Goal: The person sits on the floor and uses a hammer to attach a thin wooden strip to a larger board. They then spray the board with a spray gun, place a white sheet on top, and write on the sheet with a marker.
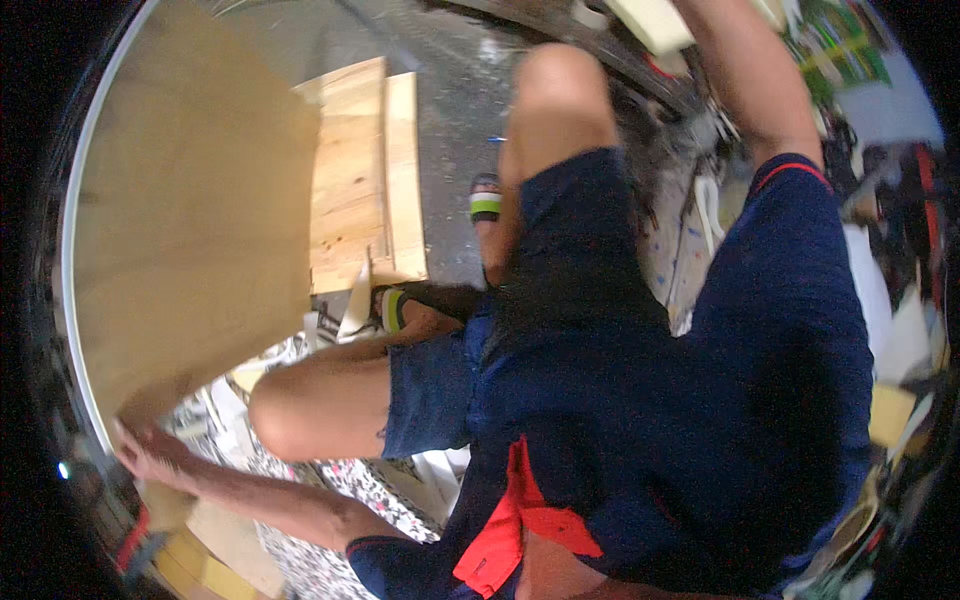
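A large tan panel (pixel 200 200) with a thin white edge strip fills the left side. At its lower near corner is my left hand (pixel 152 456), with the fingers against the white edge and gripping the corner. The fingertips are partly blurred. My right arm reaches up and out past the top right of the picture, so that hand is out of sight. Two pale wooden boards (pixel 350 170) lie on the floor, just right of the panel.
My bent knees and sandalled feet take up the middle. White scraps and a speckled black-and-white padded surface (pixel 330 510) lie under my left arm. Yellow foam-like blocks (pixel 190 560) sit at lower left. Cluttered tools and cables (pixel 710 150) lie at right.
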`<action>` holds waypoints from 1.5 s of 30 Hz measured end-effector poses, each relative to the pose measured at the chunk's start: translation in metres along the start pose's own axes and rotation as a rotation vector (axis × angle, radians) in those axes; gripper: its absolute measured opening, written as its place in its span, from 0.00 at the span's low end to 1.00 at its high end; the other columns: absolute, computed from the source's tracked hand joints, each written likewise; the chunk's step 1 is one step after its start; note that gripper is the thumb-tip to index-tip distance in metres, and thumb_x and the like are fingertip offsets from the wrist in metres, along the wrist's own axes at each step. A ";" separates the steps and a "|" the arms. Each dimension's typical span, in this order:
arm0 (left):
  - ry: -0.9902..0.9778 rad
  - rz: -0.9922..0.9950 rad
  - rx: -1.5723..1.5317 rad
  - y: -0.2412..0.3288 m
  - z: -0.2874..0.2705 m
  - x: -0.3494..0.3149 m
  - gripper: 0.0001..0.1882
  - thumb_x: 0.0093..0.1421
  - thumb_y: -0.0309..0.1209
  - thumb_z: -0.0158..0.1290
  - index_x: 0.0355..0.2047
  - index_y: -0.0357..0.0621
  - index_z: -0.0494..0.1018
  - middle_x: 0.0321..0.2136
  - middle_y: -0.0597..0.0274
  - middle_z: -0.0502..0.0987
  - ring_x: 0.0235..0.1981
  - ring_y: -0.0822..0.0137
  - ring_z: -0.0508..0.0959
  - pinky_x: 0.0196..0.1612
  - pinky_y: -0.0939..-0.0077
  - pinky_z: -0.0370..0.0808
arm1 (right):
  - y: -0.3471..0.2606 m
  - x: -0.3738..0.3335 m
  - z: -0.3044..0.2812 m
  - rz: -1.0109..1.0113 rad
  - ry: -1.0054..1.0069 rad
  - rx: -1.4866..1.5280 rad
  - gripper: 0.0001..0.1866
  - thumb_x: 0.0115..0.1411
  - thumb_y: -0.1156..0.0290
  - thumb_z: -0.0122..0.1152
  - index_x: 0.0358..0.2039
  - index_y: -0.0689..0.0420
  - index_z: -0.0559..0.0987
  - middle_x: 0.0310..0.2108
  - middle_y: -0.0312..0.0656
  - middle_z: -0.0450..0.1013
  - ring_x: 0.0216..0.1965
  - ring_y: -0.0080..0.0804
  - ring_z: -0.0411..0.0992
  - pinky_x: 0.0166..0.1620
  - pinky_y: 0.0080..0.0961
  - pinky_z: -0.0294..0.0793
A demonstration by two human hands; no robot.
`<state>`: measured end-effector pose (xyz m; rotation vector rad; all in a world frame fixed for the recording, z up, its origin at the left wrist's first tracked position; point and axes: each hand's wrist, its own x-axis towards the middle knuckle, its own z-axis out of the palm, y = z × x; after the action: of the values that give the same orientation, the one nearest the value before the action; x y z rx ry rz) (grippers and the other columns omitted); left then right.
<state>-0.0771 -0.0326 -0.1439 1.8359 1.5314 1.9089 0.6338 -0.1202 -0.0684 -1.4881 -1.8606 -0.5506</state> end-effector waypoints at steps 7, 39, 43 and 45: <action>-0.057 -0.019 -0.107 -0.039 -0.010 0.037 0.12 0.59 0.29 0.64 0.33 0.32 0.73 0.35 0.49 0.79 0.38 0.59 0.79 0.37 0.66 0.80 | 0.047 -0.386 0.039 0.813 -0.400 -0.162 0.22 0.59 0.49 0.62 0.26 0.59 0.81 0.29 0.56 0.78 0.31 0.57 0.77 0.39 0.52 0.77; -0.085 -0.130 -0.266 -0.057 -0.001 0.048 0.22 0.61 0.35 0.60 0.52 0.38 0.75 0.54 0.47 0.75 0.55 0.52 0.74 0.57 0.55 0.72 | -0.188 -0.774 -0.023 1.577 -1.026 -0.024 0.17 0.62 0.62 0.56 0.44 0.61 0.82 0.41 0.56 0.79 0.42 0.49 0.78 0.47 0.46 0.77; -0.110 -0.331 -0.328 -0.021 -0.005 0.029 0.20 0.63 0.38 0.60 0.48 0.35 0.72 0.44 0.51 0.78 0.46 0.60 0.77 0.47 0.59 0.75 | -0.178 -0.773 -0.025 1.428 -1.034 -0.079 0.17 0.63 0.64 0.55 0.46 0.63 0.79 0.44 0.57 0.77 0.44 0.50 0.77 0.49 0.44 0.75; -0.086 -0.207 -0.296 -0.006 0.002 0.009 0.14 0.65 0.35 0.58 0.43 0.37 0.72 0.36 0.59 0.77 0.35 0.68 0.77 0.37 0.69 0.76 | -0.170 -0.761 -0.023 1.407 -1.014 -0.110 0.17 0.64 0.65 0.55 0.47 0.64 0.78 0.45 0.58 0.76 0.46 0.51 0.76 0.50 0.43 0.75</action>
<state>-0.0817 -0.0229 -0.1419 1.5489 1.2755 1.8217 0.5619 -0.6923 -0.5936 -2.8891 -0.7823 0.9229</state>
